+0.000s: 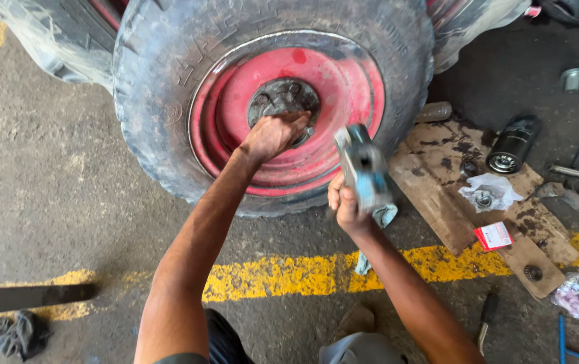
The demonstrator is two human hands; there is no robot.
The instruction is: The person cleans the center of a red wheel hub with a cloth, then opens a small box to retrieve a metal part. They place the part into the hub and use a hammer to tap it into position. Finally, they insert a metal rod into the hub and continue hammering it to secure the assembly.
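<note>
A view looking straight down at a person's two bare arms reaching toward a large, worn tyre (161,101) that fills the upper middle of the frame. The tyre sits on a red wheel rim (343,87), and at the rim's centre is a dark, greasy hub (282,94). The left hand (274,133) is closed into a fist pressed against the lower edge of that hub — whatever it grips is hidden under the fingers, so what it holds cannot be told. The right hand (344,202), lower and to the right of the left, is wrapped around the bottom of a blurred grey, block-shaped tool (363,165), together with a pale blue rag (384,216) that hangs below the fist. The tool's long axis runs upward and slightly left, its top end pointing toward the hub, which lies just up and left of it; the left hand is the nearer of the two to the hub and touches it. At the right of the frame, a stained sheet of cardboard (438,195) lies on the concrete floor (46,202), bearing a black cylindrical filter (513,143), a crumpled white wrapper (491,191) and a small red and white box (494,236). A worn yellow painted line (282,276) crosses the floor below the hands.
</note>
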